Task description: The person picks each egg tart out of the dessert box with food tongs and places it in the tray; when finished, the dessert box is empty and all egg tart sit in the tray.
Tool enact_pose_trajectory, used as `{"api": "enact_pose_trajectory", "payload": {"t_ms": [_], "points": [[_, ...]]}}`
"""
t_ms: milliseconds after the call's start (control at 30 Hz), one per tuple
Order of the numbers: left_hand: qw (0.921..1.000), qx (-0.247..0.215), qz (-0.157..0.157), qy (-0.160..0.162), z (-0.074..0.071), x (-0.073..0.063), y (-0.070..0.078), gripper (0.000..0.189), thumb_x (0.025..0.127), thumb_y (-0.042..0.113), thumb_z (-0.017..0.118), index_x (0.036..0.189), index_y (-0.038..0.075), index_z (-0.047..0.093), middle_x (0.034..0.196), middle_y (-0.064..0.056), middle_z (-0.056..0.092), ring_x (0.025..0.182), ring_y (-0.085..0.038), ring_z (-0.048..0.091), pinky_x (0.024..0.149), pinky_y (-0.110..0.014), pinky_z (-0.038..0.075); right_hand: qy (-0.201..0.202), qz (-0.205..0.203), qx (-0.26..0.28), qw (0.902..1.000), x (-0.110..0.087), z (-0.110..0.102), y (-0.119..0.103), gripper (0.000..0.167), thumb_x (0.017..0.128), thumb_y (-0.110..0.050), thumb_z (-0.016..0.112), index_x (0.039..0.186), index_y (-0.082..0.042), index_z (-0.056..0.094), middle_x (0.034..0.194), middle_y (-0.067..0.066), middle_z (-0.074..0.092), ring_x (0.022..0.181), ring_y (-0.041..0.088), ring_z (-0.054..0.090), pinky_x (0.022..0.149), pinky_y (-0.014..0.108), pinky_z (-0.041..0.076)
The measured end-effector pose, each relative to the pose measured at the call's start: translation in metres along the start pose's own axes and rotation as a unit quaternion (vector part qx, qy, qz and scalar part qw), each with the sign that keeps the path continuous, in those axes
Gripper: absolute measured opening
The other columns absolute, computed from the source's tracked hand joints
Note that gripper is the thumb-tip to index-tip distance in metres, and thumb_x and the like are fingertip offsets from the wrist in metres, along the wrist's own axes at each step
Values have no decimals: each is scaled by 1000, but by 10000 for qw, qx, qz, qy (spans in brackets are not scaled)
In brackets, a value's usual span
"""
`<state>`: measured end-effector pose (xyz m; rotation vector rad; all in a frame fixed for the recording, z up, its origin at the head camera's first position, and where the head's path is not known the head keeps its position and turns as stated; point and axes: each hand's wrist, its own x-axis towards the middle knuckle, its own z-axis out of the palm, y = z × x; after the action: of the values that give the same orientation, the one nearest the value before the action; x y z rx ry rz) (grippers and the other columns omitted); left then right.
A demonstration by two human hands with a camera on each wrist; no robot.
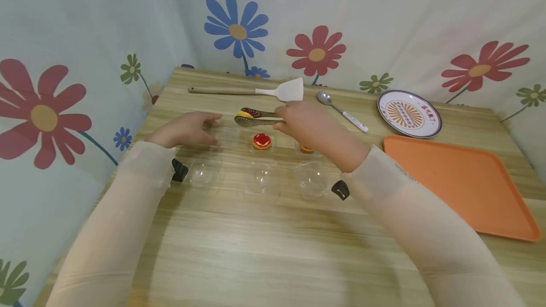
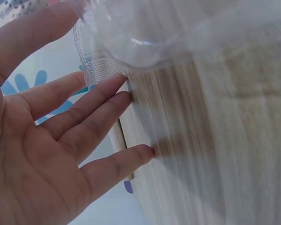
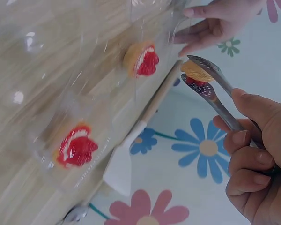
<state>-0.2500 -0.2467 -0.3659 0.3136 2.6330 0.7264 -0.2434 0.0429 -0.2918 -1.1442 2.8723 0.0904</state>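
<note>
My right hand (image 1: 313, 127) grips perforated metal tongs (image 3: 220, 115). Between the tong ends is a small toy tart (image 3: 196, 71), yellow with a red topping, held above the table. My left hand (image 1: 187, 129) is spread beside the leftmost clear plastic box (image 2: 100, 65). Its fingertips are at the box's edge; whether they press on it I cannot tell. Red-topped tarts sit in the middle and right boxes: the middle tart (image 1: 262, 141) is in full view, the right tart (image 3: 77, 147) partly hidden by my right hand in the head view. All three lids lie open towards me.
A white spatula (image 1: 290, 90) with a wooden handle lies at the back. To its right are a spoon (image 1: 343, 112) and a patterned white plate (image 1: 409, 113). An orange tray (image 1: 460, 184) lies on the right. A flowered curtain (image 1: 362, 18) borders the wooden table (image 1: 239, 250).
</note>
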Motion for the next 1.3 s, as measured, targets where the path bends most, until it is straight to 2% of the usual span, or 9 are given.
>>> {"api": "enact_pose_trajectory", "payload": {"t_ms": [67, 200, 333, 567, 767, 967, 1167, 1200, 1300], "points": [[10000, -5, 22, 8, 0, 1, -1, 82, 89, 27, 75, 154, 3, 31, 147, -23, 46, 138, -42, 37, 111, -58, 31, 45, 99, -2, 9999, -7, -2, 8, 30, 100, -34, 60, 109, -5, 65, 96, 9, 67, 90, 27, 65, 80, 43, 53], [10000, 0, 69, 38, 1, 2, -4, 81, 90, 26, 74, 154, 3, 31, 146, -24, 47, 137, -43, 38, 110, -58, 32, 156, 213, 51, 9996, -23, -2, 26, 33, 99, -32, 62, 115, -3, 65, 103, 10, 68, 97, 29, 65, 85, 46, 53], [10000, -26, 70, 27, 1, 1, -3, 80, 90, 25, 73, 154, 3, 31, 146, -24, 47, 137, -43, 38, 110, -58, 32, 317, 303, 145, 9989, -44, 2, 45, 34, 98, -30, 64, 114, -1, 65, 102, 13, 67, 95, 33, 66, 84, 47, 53], [10000, -22, 45, 3, 0, 0, -1, 81, 90, 28, 73, 155, 3, 31, 147, -24, 46, 137, -43, 38, 110, -59, 32, 229, 890, 158, 9956, -85, 4, 75, 40, 97, -29, 65, 125, 0, 64, 109, 16, 69, 98, 35, 67, 84, 52, 53], [10000, -1, 2, 24, 0, 1, -1, 82, 90, 29, 74, 154, 3, 31, 147, -25, 45, 137, -43, 37, 110, -59, 31, 234, 1111, 244, 9932, -114, 8, 98, 32, 96, -26, 67, 115, 0, 66, 96, 13, 68, 86, 32, 64, 78, 51, 53], [10000, -69, 41, 10, 1, 3, -7, 84, 89, 31, 75, 155, 4, 30, 148, -25, 44, 136, -43, 40, 107, -58, 35, 235, 1408, 287, 9893, -142, 14, 119, 30, 99, -30, 62, 107, -1, 65, 99, 20, 67, 96, 41, 64, 79, 59, 50], [9999, -147, 31, -12, 2, 3, -6, 84, 89, 32, 74, 155, 5, 29, 149, -24, 44, 136, -43, 40, 107, -58, 36, 77, 1667, 497, 9847, -172, 21, 144, 26, 100, -29, 60, 98, -3, 63, 82, 10, 62, 82, 35, 62, 76, 55, 48], [9999, -155, 47, -16, 2, 2, -5, 85, 89, 32, 74, 155, 4, 29, 148, -25, 44, 136, -44, 40, 107, -59, 36, 42, 1711, 491, 9840, -178, 22, 148, 27, 100, -28, 60, 100, -2, 63, 82, 10, 62, 80, 34, 61, 74, 55, 48], [9999, -153, 66, -24, 2, 1, -3, 84, 90, 30, 74, 155, 4, 29, 149, -25, 43, 136, -44, 39, 107, -59, 36, -116, 1918, 473, 9802, -196, 27, 160, 34, 102, -30, 57, 118, -1, 64, 97, 21, 66, 91, 42, 63, 80, 60, 48]]}}
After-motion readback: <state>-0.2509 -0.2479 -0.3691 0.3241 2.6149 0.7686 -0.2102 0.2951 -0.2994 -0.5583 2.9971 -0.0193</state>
